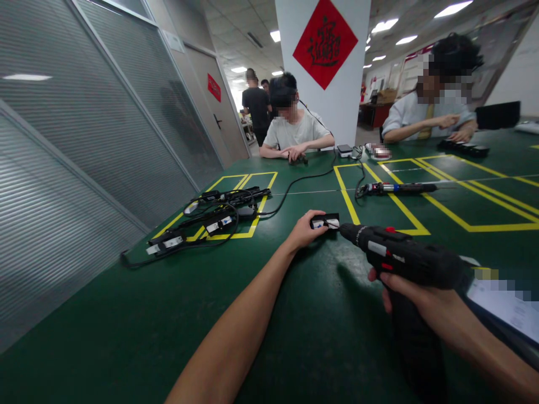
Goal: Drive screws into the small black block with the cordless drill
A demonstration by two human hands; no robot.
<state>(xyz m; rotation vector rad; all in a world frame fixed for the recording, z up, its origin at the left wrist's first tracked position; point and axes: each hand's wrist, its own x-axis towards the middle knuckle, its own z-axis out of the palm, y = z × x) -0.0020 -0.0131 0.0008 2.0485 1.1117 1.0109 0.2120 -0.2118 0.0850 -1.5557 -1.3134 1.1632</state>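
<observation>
With its fingers closed round it, my left hand (306, 231) holds a small black part with a white label (330, 223) on the green table (269, 292). My right hand (404, 292) grips the handle of a black cordless drill (404, 252) with red buttons. The drill points left, its chuck close to the right end of the labelled part. Whether the bit touches the part, I cannot tell.
Black cabled devices with white labels (219, 221) lie at the left within yellow tape. A long black tool-like device (398, 189) rests at the right. Papers (505, 303) lie by my right forearm. Two people (297, 129) (433, 118) sit across the table; others stand behind.
</observation>
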